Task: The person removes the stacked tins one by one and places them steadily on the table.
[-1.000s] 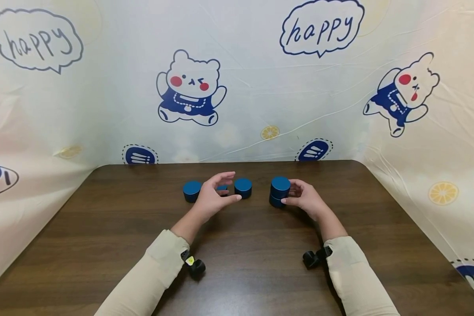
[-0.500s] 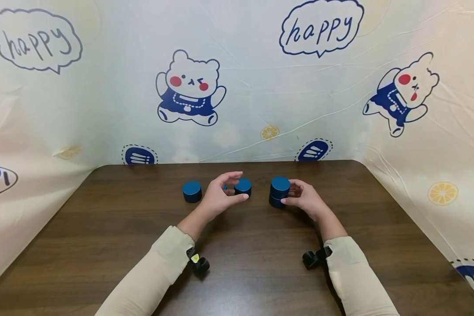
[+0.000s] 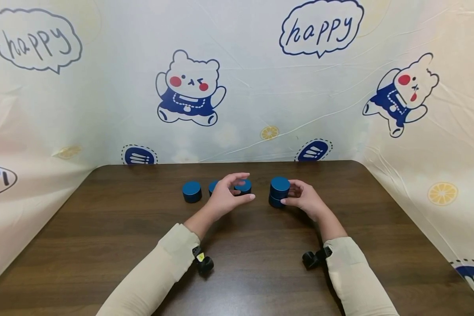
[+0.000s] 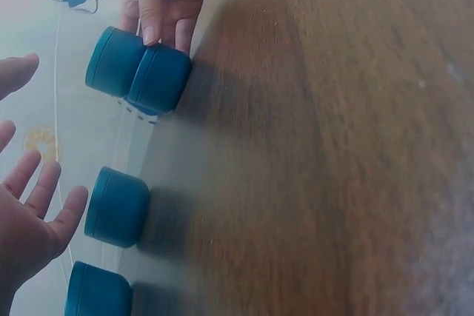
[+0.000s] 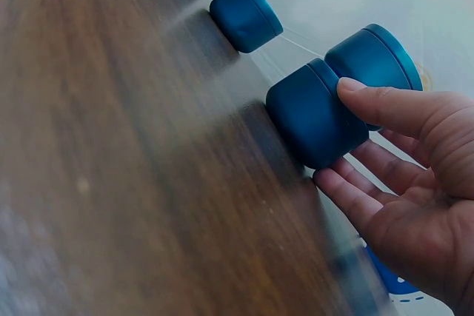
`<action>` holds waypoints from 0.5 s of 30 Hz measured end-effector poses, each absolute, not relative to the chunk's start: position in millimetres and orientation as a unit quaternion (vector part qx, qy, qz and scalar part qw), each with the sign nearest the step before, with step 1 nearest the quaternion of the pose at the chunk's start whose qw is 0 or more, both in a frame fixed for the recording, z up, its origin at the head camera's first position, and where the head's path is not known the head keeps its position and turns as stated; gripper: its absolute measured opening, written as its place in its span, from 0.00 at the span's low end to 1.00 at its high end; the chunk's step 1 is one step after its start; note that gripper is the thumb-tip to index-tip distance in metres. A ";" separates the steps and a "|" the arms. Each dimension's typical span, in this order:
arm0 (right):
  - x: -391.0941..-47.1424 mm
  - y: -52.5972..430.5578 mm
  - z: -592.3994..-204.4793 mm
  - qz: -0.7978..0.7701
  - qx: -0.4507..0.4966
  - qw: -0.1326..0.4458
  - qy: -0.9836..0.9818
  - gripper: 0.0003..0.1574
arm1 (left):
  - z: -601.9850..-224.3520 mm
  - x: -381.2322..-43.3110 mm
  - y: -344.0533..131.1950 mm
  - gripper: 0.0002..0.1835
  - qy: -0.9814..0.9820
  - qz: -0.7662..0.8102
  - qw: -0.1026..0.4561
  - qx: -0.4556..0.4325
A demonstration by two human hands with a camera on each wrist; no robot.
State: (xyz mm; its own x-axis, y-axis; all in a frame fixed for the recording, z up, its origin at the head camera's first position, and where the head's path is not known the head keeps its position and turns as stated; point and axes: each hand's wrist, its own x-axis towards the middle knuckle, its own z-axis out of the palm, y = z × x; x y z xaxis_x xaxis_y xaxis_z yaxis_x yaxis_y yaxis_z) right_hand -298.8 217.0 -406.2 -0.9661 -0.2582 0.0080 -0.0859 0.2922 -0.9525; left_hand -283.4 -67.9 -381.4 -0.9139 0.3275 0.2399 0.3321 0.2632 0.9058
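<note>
Several blue lidded round tins stand in a row on the table. Two form a stack at the right, the upper tin [image 3: 280, 185] sitting on the lower tin [image 5: 315, 120]. My right hand [image 3: 306, 199] holds this stack from the right, thumb by the seam between the tins and fingers behind. In the head view my left hand [image 3: 227, 197] reaches across the middle tin [image 3: 212, 186] and partly covers the tin left of the stack [image 3: 244, 186]. Its thumb and fingers are spread apart, and the left wrist view shows it apart from that tin [image 4: 118, 209].
At the row's left end stands another blue tin [image 3: 192, 192]. The brown wooden table [image 3: 237, 259] ends just behind the row, where a printed cloth backdrop [image 3: 253, 96] hangs. A small black camera sits on each wrist.
My left hand has shifted right along the row, uncovering part of the middle tin and coming in front of the tin left of the stack. My right hand and the stack have stayed put.
</note>
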 end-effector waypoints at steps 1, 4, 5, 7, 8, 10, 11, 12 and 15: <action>-299.1 217.0 -406.3 -0.585 -0.107 0.074 0.801 0.37 | -381.5 -283.8 -66.9 0.32 -0.796 -0.569 0.003 -0.209; -299.9 217.1 -406.8 -0.588 -0.105 0.077 0.798 0.37 | -382.0 -284.8 -64.0 0.32 -0.797 -0.565 0.008 -0.212; -300.1 217.2 -406.9 -0.589 -0.103 0.077 0.798 0.37 | -382.1 -285.1 -63.0 0.32 -0.798 -0.563 0.009 -0.212; -299.7 216.9 -406.7 -0.592 -0.102 0.077 0.796 0.37 | -382.3 -285.7 -61.0 0.32 -0.801 -0.560 0.012 -0.213; -299.6 216.9 -406.7 -0.592 -0.103 0.076 0.796 0.37 | -382.3 -285.8 -60.1 0.32 -0.802 -0.558 0.014 -0.213; -299.4 216.9 -406.8 -0.588 -0.104 0.074 0.799 0.37 | -382.1 -286.2 -58.1 0.32 -0.805 -0.553 0.017 -0.214; -299.3 216.7 -406.8 -0.586 -0.104 0.073 0.800 0.37 | -381.9 -286.5 -57.0 0.32 -0.807 -0.550 0.019 -0.214; -299.4 216.6 -406.9 -0.584 -0.105 0.072 0.802 0.37 | -381.9 -286.9 -55.8 0.32 -0.808 -0.548 0.021 -0.214; -299.4 216.8 -407.0 -0.580 -0.106 0.070 0.805 0.37 | -382.5 -288.2 -52.4 0.32 -0.811 -0.543 0.025 -0.215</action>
State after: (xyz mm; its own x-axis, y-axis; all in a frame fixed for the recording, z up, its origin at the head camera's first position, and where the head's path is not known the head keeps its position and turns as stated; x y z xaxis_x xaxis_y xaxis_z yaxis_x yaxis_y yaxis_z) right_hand -299.4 216.8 -407.0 -0.9677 -0.2520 0.0103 -0.0894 0.3045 -0.9483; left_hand -288.2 -52.4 -382.5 -0.9062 0.3217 0.2743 0.3762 0.3176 0.8704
